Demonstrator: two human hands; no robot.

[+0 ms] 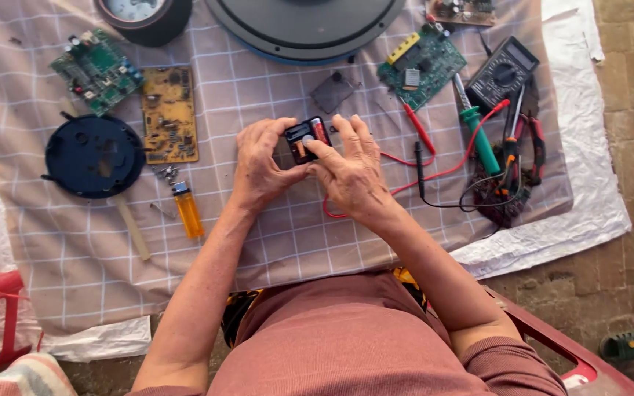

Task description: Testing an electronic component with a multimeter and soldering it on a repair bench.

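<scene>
Both my hands hold a small black box-shaped part (307,138) with an orange cell and a round silver piece inside it, over the middle of a checked cloth (280,242). My left hand (260,165) grips its left side with thumb and fingers. My right hand (350,172) holds its right side, with a finger pressed onto the open face. A flat dark grey square piece (332,91) lies just beyond the hands.
Left lie a green circuit board (97,70), a brown board (169,114), a dark blue round cover (93,155), an orange lighter (188,211) and a wooden stick (132,229). Right lie a second green board (421,64), a multimeter (502,73) with red and black leads, a green-handled screwdriver (481,141) and pliers (533,145). A large round dark disc (306,29) sits at the top.
</scene>
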